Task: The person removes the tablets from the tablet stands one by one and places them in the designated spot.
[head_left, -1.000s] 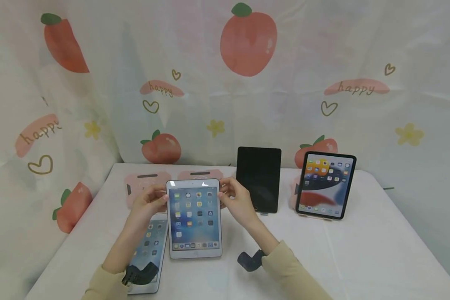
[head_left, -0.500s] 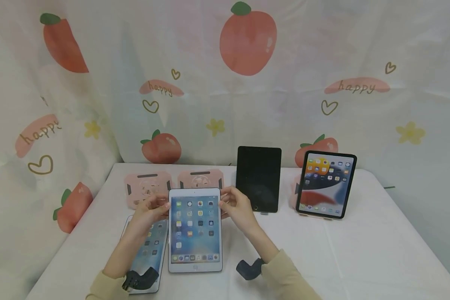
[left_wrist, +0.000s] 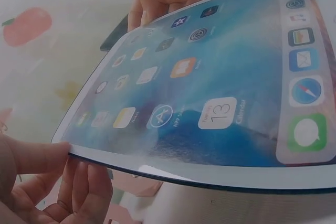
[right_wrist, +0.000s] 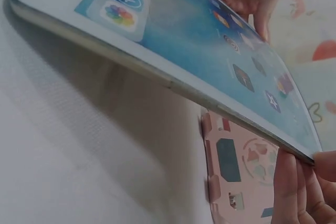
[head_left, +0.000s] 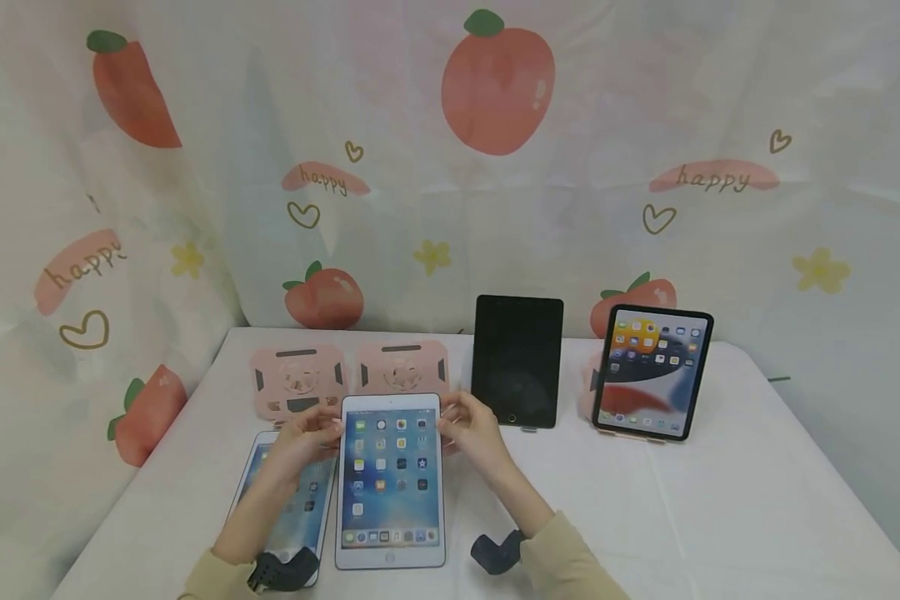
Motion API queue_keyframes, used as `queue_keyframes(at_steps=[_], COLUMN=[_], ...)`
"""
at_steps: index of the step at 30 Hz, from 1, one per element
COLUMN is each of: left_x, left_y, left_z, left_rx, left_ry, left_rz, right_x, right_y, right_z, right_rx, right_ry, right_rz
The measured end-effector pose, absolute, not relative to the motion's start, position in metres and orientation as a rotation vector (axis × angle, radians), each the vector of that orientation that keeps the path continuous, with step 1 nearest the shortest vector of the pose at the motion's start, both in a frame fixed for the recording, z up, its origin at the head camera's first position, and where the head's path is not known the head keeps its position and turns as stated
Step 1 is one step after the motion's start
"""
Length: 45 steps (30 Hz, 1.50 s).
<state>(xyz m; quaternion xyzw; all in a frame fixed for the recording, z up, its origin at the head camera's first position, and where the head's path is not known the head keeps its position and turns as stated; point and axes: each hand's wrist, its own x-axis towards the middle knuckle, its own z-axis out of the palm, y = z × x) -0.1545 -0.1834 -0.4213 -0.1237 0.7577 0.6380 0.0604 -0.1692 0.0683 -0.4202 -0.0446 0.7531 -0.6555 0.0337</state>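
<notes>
Both hands hold a white-framed tablet (head_left: 391, 475) with a lit screen of app icons. My left hand (head_left: 307, 446) pinches its upper left edge, thumb on the front and fingers behind. On the other side my right hand (head_left: 476, 429) pinches the upper right edge the same way. The tablet tilts, its top raised toward the far side, as the right wrist view shows with a shadow beneath it. A second white tablet (head_left: 300, 508) lies on the table at the left, partly covered by my left forearm. Beyond the held tablet stand two pink tablet stands (head_left: 277, 383).
A dark-screened black tablet (head_left: 517, 358) stands propped up at the back, right of the pink stands. Farther right, a black-framed lit tablet (head_left: 654, 371) leans on another pink stand. The white table (head_left: 645, 517) meets a fruit-printed curtain (head_left: 540, 217) behind.
Both hands have brought the held tablet down and toward the table's front edge. More of the pink stands behind it shows now. The other tablets have stayed in place.
</notes>
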Motion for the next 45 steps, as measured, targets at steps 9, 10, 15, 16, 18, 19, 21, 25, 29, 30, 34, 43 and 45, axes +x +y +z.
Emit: queue_keyframes(at_steps=[9,10,15,16,18,19,21,25,29,30,34,43,45], left_x=[-0.159,-0.160,-0.163,-0.163,-0.165,-0.165,-0.166,-0.166,-0.164,-0.164,-0.164,-0.164,-0.163], left_y=[-0.182,-0.182,-0.182,-0.182,-0.181,-0.180,-0.179,-0.177,-0.175,-0.174,-0.173,-0.170,-0.171], left_z=[-0.428,-0.429,-0.433,-0.434,-0.436,-0.437,-0.438,-0.439,-0.438,-0.438,-0.439,-0.442,-0.442], left_rx=[-0.406,-0.408,-0.423,-0.427,-0.434,-0.439,-0.444,-0.465,-0.476,-0.481,-0.484,-0.407,-0.399], left_ry=[2.273,2.274,2.309,2.316,2.327,2.333,2.349,2.375,2.384,2.386,2.401,2.511,2.520], left_rz=[1.908,1.906,1.860,1.845,1.816,1.802,1.770,1.714,1.678,1.672,1.637,1.485,1.467], right_x=[-0.167,-0.167,-0.167,-0.167,-0.167,-0.167,-0.166,-0.165,-0.164,-0.164,-0.164,-0.165,-0.165], right_y=[0.069,0.069,0.068,0.068,0.067,0.067,0.066,0.065,0.064,0.064,0.064,0.063,0.062], right_z=[-0.427,-0.428,-0.433,-0.434,-0.436,-0.437,-0.439,-0.441,-0.442,-0.442,-0.443,-0.446,-0.447], right_rx=[-0.111,-0.111,-0.097,-0.093,-0.082,-0.073,-0.057,-0.031,-0.037,-0.043,-0.076,-0.136,-0.148], right_ry=[2.318,2.322,2.324,2.330,2.338,2.342,2.352,2.364,2.395,2.409,2.446,2.457,2.465], right_rz=[-1.974,-1.963,-1.930,-1.921,-1.907,-1.901,-1.884,-1.850,-1.811,-1.796,-1.732,-1.652,-1.641])
